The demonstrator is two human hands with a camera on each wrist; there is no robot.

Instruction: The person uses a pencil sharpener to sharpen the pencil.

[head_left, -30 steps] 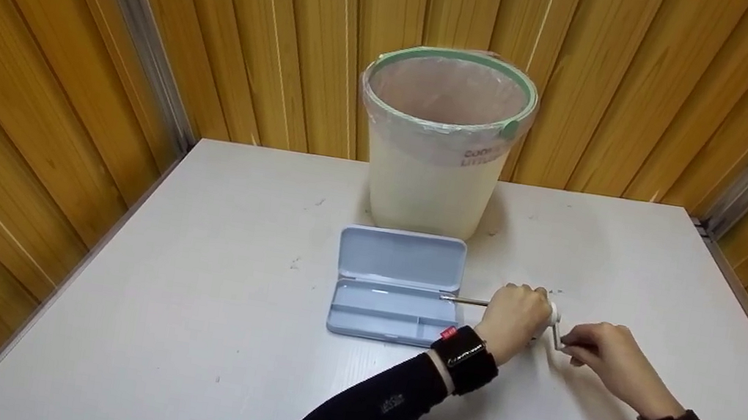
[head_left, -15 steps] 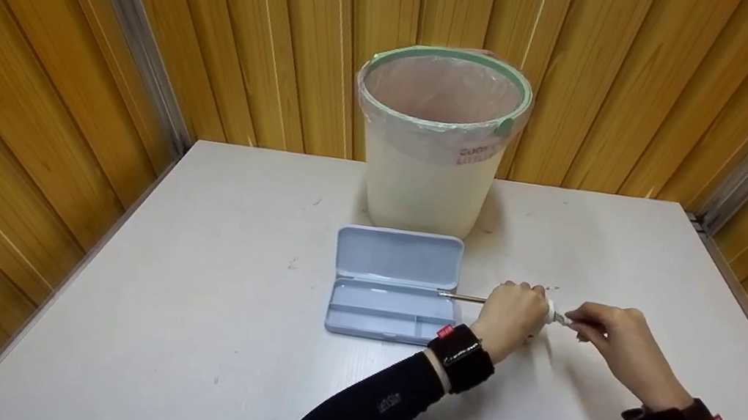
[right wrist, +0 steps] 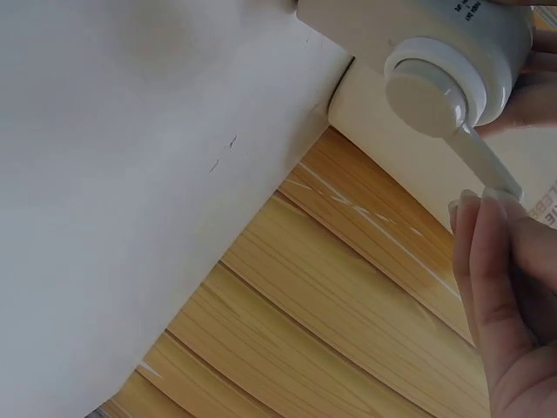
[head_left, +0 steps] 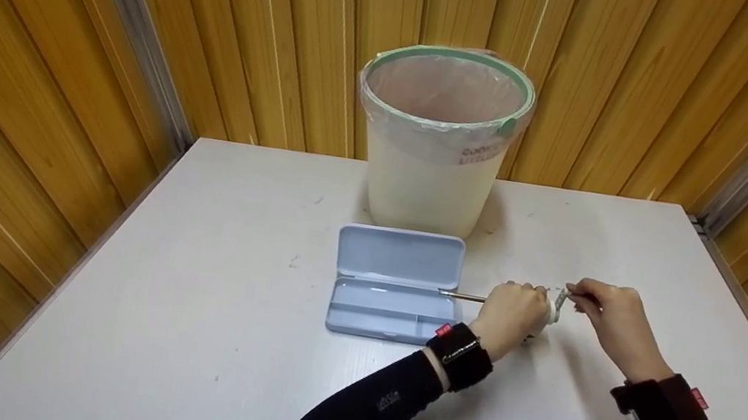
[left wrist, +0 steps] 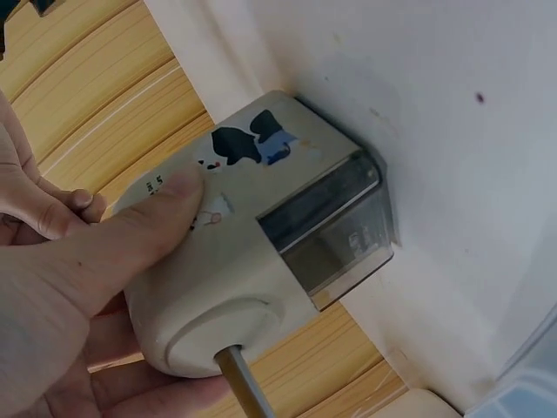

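A white crank pencil sharpener [left wrist: 248, 209] with dark and blue stickers and a see-through shavings drawer [left wrist: 339, 248] stands on the table, right of the pencil case. My left hand [head_left: 513, 311] grips its body, the thumb lying across the stickered side. From the sharpener's front hole sticks a pencil [head_left: 468, 297], pointing left so that its end overlaps the case's right edge in the head view. My right hand [head_left: 613, 323] pinches the knob end of the crank handle [right wrist: 486, 161] between thumb and fingertips. In the head view my left hand hides most of the sharpener.
A light blue pencil case [head_left: 400, 257] lies with its lid up in the middle of the table [head_left: 146, 294]. Behind it stands a pale bin [head_left: 429, 189] with a green rim and a plastic liner. Wood-patterned panels [head_left: 295, 43] close off the back and sides.
My right hand has carried the crank handle round from low to high, the hand rising away from me. My left hand, the sharpener and the pencil have stayed in place.
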